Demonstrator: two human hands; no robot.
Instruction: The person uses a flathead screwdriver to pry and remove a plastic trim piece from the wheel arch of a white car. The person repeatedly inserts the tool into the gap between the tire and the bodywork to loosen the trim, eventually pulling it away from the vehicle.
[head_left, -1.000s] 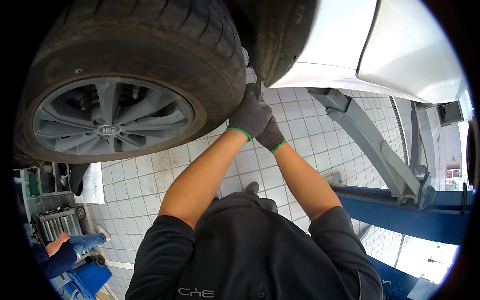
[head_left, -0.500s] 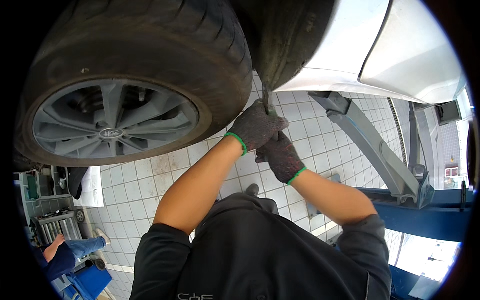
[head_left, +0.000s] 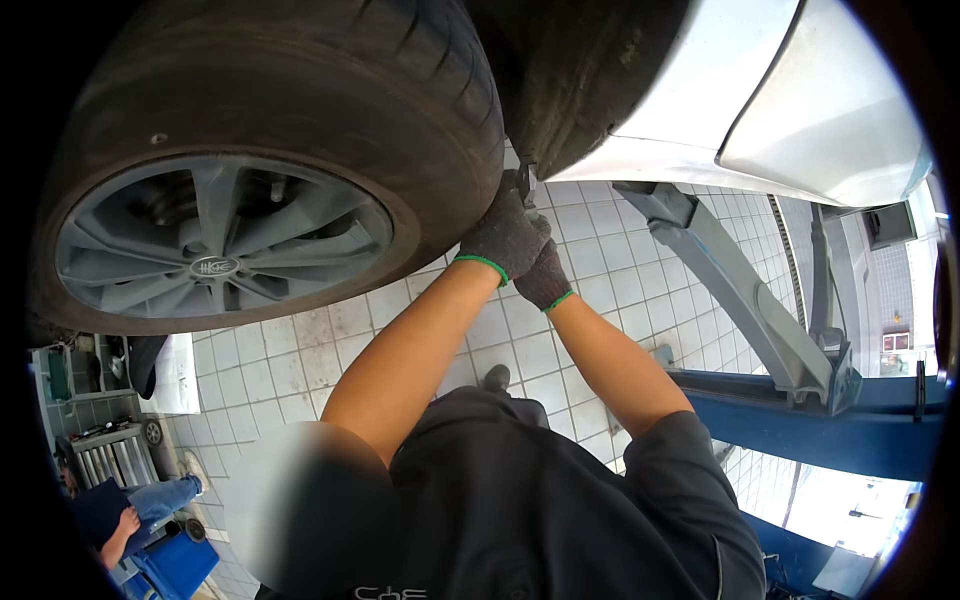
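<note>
My left hand (head_left: pixel 503 240), in a dark knitted glove with a green cuff, reaches up into the gap between the tyre (head_left: pixel 400 120) and the wheel arch liner (head_left: pixel 575 95). Its fingers are bent and mostly turned from view. Tucked against it from below is my right hand (head_left: pixel 543 279), gloved alike, with its fingers largely hidden behind the left. Above the hands a narrow grey piece (head_left: pixel 529 187) shows at the lower end of the liner. Both hands look closed around something there, but I cannot make out what they grip.
Left of my arms hangs the grey alloy wheel (head_left: pixel 215 265). The white car body (head_left: pixel 690 110) is at upper right, above a grey lift arm (head_left: pixel 740 290) and a blue lift beam (head_left: pixel 830 430). At lower left, a person (head_left: pixel 130 515) is beside a tool cart (head_left: pixel 115 455).
My right hand has moved up and left, closer in against my left hand. My left hand sits slightly higher, by the tyre. At lower left, the other person's arm has shifted.
</note>
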